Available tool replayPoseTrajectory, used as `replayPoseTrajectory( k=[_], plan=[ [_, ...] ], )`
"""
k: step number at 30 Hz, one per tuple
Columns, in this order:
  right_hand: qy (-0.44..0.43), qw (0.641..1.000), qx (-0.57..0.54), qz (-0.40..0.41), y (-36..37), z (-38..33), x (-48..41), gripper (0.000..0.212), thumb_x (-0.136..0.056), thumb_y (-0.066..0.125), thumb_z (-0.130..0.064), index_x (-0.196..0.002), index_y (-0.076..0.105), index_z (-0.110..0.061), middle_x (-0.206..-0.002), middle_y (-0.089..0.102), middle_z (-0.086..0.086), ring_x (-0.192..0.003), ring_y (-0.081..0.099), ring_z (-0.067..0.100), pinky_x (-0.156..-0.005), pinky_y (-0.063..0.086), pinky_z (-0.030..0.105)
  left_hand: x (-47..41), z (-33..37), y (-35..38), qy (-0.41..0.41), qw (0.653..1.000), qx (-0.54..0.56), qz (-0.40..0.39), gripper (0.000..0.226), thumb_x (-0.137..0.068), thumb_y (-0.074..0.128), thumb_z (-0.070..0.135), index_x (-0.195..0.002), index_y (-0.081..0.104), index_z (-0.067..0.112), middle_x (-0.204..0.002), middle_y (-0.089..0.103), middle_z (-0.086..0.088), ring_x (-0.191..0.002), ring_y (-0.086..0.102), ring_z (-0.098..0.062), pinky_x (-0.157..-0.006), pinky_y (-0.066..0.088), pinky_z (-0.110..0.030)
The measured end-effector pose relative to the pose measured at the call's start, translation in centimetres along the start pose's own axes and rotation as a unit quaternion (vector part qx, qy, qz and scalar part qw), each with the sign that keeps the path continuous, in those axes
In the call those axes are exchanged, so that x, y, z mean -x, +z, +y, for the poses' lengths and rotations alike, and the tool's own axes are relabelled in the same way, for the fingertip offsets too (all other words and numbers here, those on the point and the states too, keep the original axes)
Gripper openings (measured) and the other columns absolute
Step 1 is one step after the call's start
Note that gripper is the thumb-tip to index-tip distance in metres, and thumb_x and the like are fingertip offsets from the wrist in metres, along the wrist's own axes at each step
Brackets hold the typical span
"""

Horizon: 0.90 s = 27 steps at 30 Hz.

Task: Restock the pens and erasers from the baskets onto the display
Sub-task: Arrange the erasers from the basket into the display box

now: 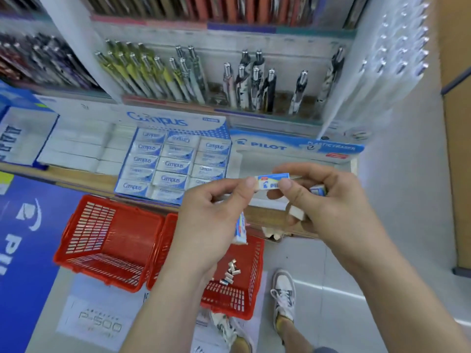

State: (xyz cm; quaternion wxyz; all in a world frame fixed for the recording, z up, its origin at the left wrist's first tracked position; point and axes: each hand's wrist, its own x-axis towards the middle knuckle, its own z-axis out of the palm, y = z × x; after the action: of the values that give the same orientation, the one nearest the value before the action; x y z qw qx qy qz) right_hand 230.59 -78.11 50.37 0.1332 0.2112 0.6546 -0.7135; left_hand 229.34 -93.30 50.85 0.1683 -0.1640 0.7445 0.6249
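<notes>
Head view: step in hand appears to be the eraser restock; both hands are raised between the baskets and the display, passing or squaring up one Pilot eraser (272, 181) before it goes down. Left hand (216, 212) pinches the eraser's left end, thumb over the near face; more sleeved erasers (240, 229) hang from the same hand's lower fingers. Right hand (323, 200) pinches the eraser's right end between thumb and forefinger; fingers (285, 184) narrow, closed on it; it also cradles other erasers, one white block (297, 212) showing below the thumb. Eraser lies level, spanning the two grips, just in front of the open Pilot box (298, 146). Next move, by judgement: one hand lets go; the other lays the eraser flat in the Pilot box, beside the full Campus tray (175, 161). Right red basket (252, 266) below holds a few small pieces; left red basket (107, 240) looks empty.
</notes>
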Motion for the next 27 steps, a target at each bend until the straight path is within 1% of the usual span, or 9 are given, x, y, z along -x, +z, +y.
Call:
replayPoseTrajectory(
  k=[2,4,7,10,12,14,18,23,27],
  plan=[
    [0.001,1.000,-0.009,0.022,0.2,0.2,-0.5,0.011,-0.088,0.066,-0.014,-0.097,0.069,-0.019,-0.077,0.074,0.004,-0.042,0.053,0.008,-0.043,0.044,0.019,-0.6,0.2,-0.6,0.015,0.998,-0.064,0.001,0.009,-0.077,0.072,0.040,-0.081,0.076,0.033,-0.080,0.073,0.010,-0.084,0.067,-0.008,-0.083,0.053,-0.025],
    [-0.010,0.998,0.008,0.063,0.5,0.6,-1.4,0.008,-0.087,0.068,-0.017,-0.096,0.067,-0.018,-0.079,0.075,0.001,-0.044,0.053,0.010,-0.044,0.043,0.019,-1.3,0.3,-1.6,0.053,0.976,-0.209,0.008,0.008,-0.075,0.072,0.044,-0.082,0.073,0.040,-0.084,0.068,0.016,-0.085,0.060,0.003,-0.075,0.045,-0.010],
    [-0.029,0.991,0.047,0.123,1.5,0.8,-2.5,0.010,-0.085,0.071,-0.020,-0.092,0.067,-0.015,-0.081,0.074,0.000,-0.042,0.055,0.008,-0.041,0.039,0.016,-2.3,0.3,-2.6,0.109,0.888,-0.446,-0.026,0.020,-0.080,0.065,0.046,-0.100,0.069,0.044,-0.091,0.056,0.014,-0.089,0.054,-0.001,-0.075,0.038,-0.018],
    [-0.032,0.985,0.071,0.152,3.2,0.8,-3.8,0.012,-0.085,0.072,-0.021,-0.091,0.066,-0.014,-0.079,0.073,-0.002,-0.040,0.053,0.000,-0.039,0.038,0.012,-3.0,0.1,-2.7,0.141,0.823,-0.546,-0.065,0.019,-0.086,0.057,0.042,-0.103,0.068,0.039,-0.093,0.049,0.009,-0.088,0.057,-0.014,-0.073,0.039,-0.027],
    [-0.019,0.985,0.066,0.157,4.3,1.0,-4.7,0.014,-0.085,0.072,-0.021,-0.094,0.065,-0.013,-0.077,0.073,-0.002,-0.042,0.054,-0.001,-0.042,0.043,0.014,-3.2,-0.2,-2.8,0.173,0.802,-0.566,-0.077,0.020,-0.088,0.054,0.039,-0.100,0.069,0.035,-0.091,0.045,0.007,-0.083,0.057,-0.018,-0.070,0.043,-0.030],
    [-0.005,0.984,0.074,0.164,5.1,1.3,-5.5,0.012,-0.086,0.072,-0.022,-0.093,0.064,-0.015,-0.077,0.073,-0.001,-0.048,0.060,0.005,-0.046,0.047,0.018,-3.4,-0.4,-3.0,0.193,0.801,-0.561,-0.081,0.021,-0.089,0.052,0.038,-0.099,0.069,0.033,-0.090,0.043,0.007,-0.080,0.058,-0.019,-0.067,0.045,-0.032],
    [-0.003,0.977,0.114,0.180,5.9,1.6,-6.3,0.016,-0.087,0.070,-0.025,-0.076,0.059,-0.026,-0.074,0.073,-0.001,-0.055,0.062,0.011,-0.047,0.050,0.021,-3.5,-0.6,-3.3,0.215,0.800,-0.553,-0.091,0.020,-0.090,0.051,0.037,-0.096,0.069,0.030,-0.086,0.039,0.006,-0.077,0.058,-0.021,-0.065,0.045,-0.033],
    [-0.014,0.962,0.172,0.213,6.0,1.9,-6.7,0.033,-0.085,0.071,-0.030,-0.054,0.061,-0.022,-0.061,0.070,-0.002,-0.061,0.065,0.018,-0.067,0.057,0.046,-3.8,-1.2,-3.7,0.263,0.788,-0.549,-0.088,0.013,-0.084,0.060,0.031,-0.078,0.071,0.027,-0.073,0.037,0.005,-0.059,0.055,-0.021,-0.050,0.041,-0.030],
    [-0.013,0.958,0.188,0.215,5.9,1.9,-6.9,0.028,-0.084,0.071,-0.031,-0.058,0.065,-0.023,-0.059,0.069,-0.005,-0.060,0.064,0.015,-0.069,0.057,0.045,-4.0,-1.3,-3.8,0.268,0.783,-0.552,-0.103,0.011,-0.080,0.063,0.030,-0.072,0.070,0.027,-0.072,0.042,0.006,-0.054,0.055,-0.020,-0.046,0.041,-0.029]
  ],
)
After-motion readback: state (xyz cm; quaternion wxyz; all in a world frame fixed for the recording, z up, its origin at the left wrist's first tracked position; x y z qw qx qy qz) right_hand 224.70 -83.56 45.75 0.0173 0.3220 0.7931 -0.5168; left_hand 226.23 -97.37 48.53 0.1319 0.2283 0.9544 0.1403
